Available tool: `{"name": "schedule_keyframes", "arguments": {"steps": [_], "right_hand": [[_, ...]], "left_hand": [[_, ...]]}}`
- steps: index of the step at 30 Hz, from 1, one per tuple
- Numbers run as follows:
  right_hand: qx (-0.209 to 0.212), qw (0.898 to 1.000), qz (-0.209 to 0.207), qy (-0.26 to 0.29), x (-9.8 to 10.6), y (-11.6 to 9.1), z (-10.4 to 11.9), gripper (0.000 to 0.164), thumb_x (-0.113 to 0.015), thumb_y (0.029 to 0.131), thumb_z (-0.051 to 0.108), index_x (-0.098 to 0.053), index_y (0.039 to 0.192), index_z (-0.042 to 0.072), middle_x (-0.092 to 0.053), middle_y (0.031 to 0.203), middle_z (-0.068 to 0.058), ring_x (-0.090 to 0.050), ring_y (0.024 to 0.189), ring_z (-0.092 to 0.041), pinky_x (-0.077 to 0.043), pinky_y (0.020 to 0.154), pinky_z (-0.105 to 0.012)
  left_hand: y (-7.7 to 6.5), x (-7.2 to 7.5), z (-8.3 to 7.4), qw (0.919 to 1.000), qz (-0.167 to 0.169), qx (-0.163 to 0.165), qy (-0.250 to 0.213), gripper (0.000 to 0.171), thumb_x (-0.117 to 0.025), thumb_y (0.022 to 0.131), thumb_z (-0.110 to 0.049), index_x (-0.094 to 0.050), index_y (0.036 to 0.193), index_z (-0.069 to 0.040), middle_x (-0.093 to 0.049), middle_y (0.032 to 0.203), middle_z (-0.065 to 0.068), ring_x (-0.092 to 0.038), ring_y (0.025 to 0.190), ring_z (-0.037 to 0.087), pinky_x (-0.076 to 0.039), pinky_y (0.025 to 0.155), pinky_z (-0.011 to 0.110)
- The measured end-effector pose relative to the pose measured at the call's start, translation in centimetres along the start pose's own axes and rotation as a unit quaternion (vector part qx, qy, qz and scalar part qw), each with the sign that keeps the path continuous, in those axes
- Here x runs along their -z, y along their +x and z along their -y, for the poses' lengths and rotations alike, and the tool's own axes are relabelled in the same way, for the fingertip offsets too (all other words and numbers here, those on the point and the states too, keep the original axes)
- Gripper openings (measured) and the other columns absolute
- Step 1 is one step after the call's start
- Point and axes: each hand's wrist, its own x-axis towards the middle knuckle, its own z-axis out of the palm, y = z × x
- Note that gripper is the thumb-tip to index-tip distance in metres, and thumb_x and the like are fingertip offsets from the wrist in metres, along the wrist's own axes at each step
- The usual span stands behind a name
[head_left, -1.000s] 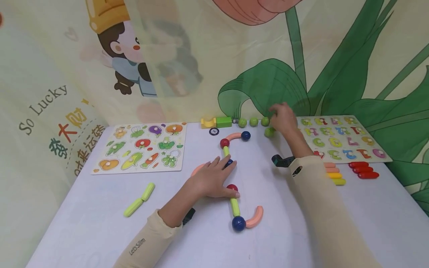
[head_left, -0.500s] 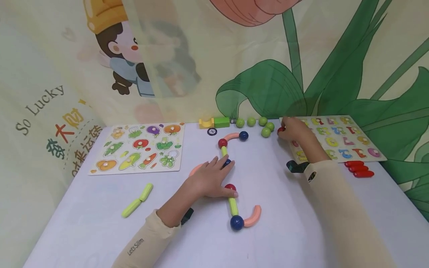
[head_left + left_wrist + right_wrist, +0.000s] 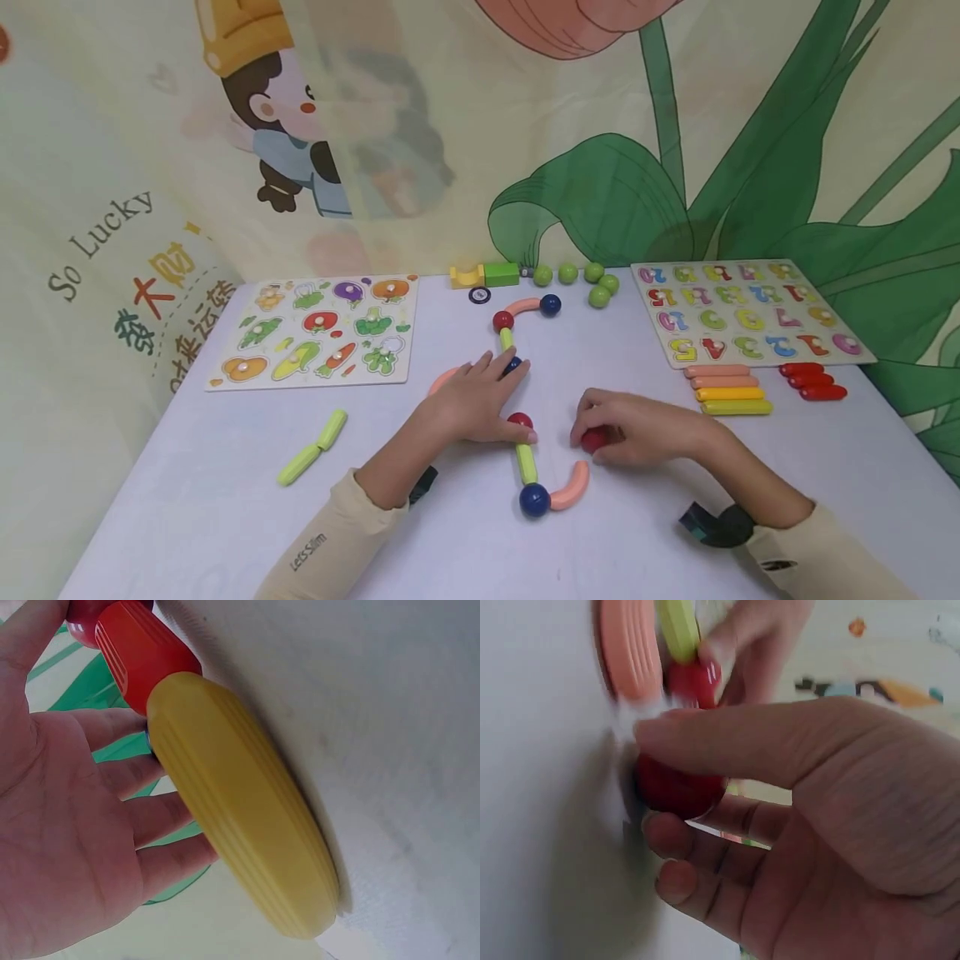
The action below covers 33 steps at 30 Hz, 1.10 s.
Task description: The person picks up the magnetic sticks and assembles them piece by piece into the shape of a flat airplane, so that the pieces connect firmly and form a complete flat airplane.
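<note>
My left hand (image 3: pixel 474 404) lies over a chain of toy rods and balls, fingers spread, its thumb touching a red ball (image 3: pixel 520 421). Below that ball run a green rod (image 3: pixel 526 464), a blue ball (image 3: pixel 535 501) and a pink curved rod (image 3: pixel 573 487) with a free end. In the left wrist view, a yellow rod (image 3: pixel 240 802) and a red rod (image 3: pixel 146 656) lie beside the straight fingers. My right hand (image 3: pixel 648 427) pinches another red ball (image 3: pixel 681 787) between thumb and fingers, close to the pink rod's free end. The left palm hides the chain's middle.
Several green balls (image 3: pixel 598 296) lie at the back, near green and yellow blocks (image 3: pixel 501 273). A number puzzle board (image 3: pixel 750 312) is at right, with loose rods (image 3: pixel 733 394) before it. At left are a vegetable puzzle board (image 3: pixel 311 333) and two green rods (image 3: pixel 315 447).
My right hand has gone from the green balls to the number board's left edge, then come forward to the pink curved rod with a red ball. The left hand stays in place.
</note>
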Motion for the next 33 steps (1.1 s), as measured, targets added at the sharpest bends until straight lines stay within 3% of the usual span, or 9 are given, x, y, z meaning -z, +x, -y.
{"name": "schedule_keyframes", "arguments": {"steps": [4, 13, 19, 26, 33], "right_hand": [[0.012, 0.999, 0.028, 0.029, -1.7, -0.6, 1.6, 0.034, -0.074, 0.074, 0.021, -0.062, 0.102, 0.037, -0.044, 0.109, 0.011, -0.048, 0.091, -0.007, -0.046, 0.077, -0.020], [0.034, 0.999, 0.011, 0.008, -2.7, -0.4, 2.2, 0.022, -0.075, 0.071, 0.038, -0.064, 0.090, 0.037, -0.047, 0.094, 0.012, -0.049, 0.081, -0.004, -0.047, 0.072, -0.018], [0.042, 0.999, 0.013, -0.001, -3.1, -0.3, 2.7, 0.021, -0.072, 0.072, 0.044, -0.064, 0.090, 0.038, -0.047, 0.092, 0.014, -0.049, 0.078, -0.003, -0.046, 0.068, -0.018], [0.067, 0.996, -0.021, -0.062, -4.0, 0.1, 3.4, 0.021, -0.065, 0.077, 0.049, -0.061, 0.093, 0.037, -0.046, 0.093, 0.014, -0.047, 0.075, -0.001, -0.044, 0.066, -0.017], [0.081, 0.989, -0.060, -0.104, -4.4, 0.5, 3.4, 0.023, -0.065, 0.079, 0.045, -0.060, 0.098, 0.033, -0.047, 0.099, 0.012, -0.047, 0.078, -0.001, -0.045, 0.071, -0.017]], "left_hand": [[0.0, 0.1, -0.1, 1.0000, 0.000, -0.001, -0.003, 0.097, -0.052, 0.068, -0.073, -0.020, 0.145, -0.024, -0.010, 0.150, 0.004, -0.012, 0.134, 0.032, -0.021, 0.102, 0.050], [0.0, 0.1, 0.2, 0.9999, 0.004, -0.004, -0.011, 0.098, -0.051, 0.068, -0.074, -0.018, 0.145, -0.024, -0.008, 0.151, 0.003, -0.011, 0.134, 0.032, -0.020, 0.103, 0.050], [-0.1, 0.4, 0.4, 0.9997, 0.007, -0.002, -0.025, 0.097, -0.055, 0.068, -0.071, -0.020, 0.145, -0.024, -0.009, 0.150, 0.003, -0.010, 0.134, 0.032, -0.020, 0.102, 0.051], [-0.3, 0.6, 1.4, 0.9989, 0.020, 0.016, -0.039, 0.097, -0.058, 0.068, -0.069, -0.020, 0.145, -0.023, -0.008, 0.150, 0.003, -0.011, 0.134, 0.032, -0.020, 0.103, 0.050], [-0.2, 1.1, 2.8, 0.9978, 0.021, 0.043, -0.047, 0.097, -0.057, 0.069, -0.069, -0.018, 0.145, -0.023, -0.008, 0.150, 0.004, -0.010, 0.135, 0.030, -0.017, 0.104, 0.049]]}}
